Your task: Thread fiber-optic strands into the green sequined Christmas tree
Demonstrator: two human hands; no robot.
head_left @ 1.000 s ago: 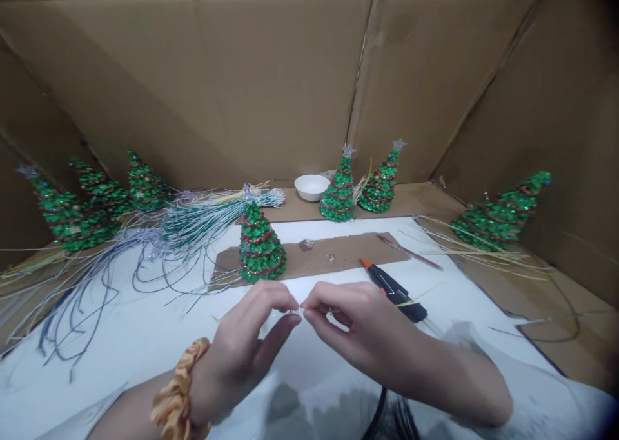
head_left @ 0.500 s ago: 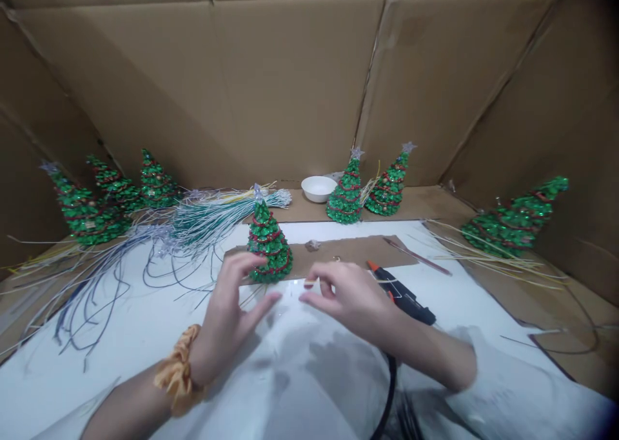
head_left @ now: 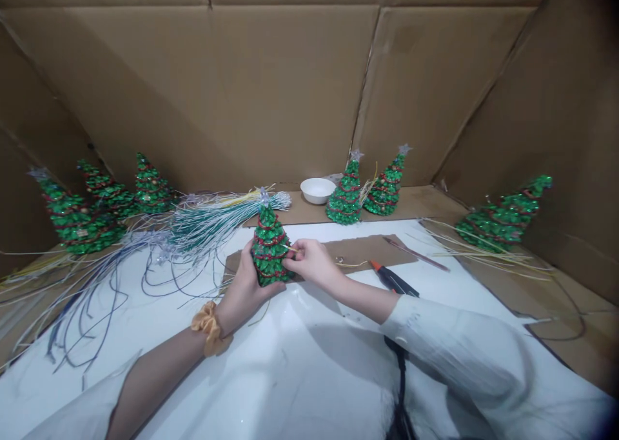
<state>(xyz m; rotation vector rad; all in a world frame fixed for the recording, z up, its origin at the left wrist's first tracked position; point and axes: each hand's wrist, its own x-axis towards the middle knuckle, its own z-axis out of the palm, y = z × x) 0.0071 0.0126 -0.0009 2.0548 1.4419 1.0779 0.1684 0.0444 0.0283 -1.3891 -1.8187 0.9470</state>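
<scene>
A small beaded green Christmas tree with red garlands and a pale star on top stands on the near part of the cardboard strip. My left hand is closed around its left side, the thumb along the base at the front. At the tree's right side, my right hand pinches a thin pale yellow strand, its end against the beads. Part of the right fingers is hidden by the hand itself. To the right of that hand lies a black and orange glue gun, partly covered by the right sleeve.
Behind are a white bowl and two more trees. Several trees stand at the left, and one leans at the right. Green-white strands spread on the left. A brown pointed stick crosses the cardboard strip.
My left hand has closed around the tree, which has shifted slightly right. My right hand has moved up and left to the tree's side with the strand.
</scene>
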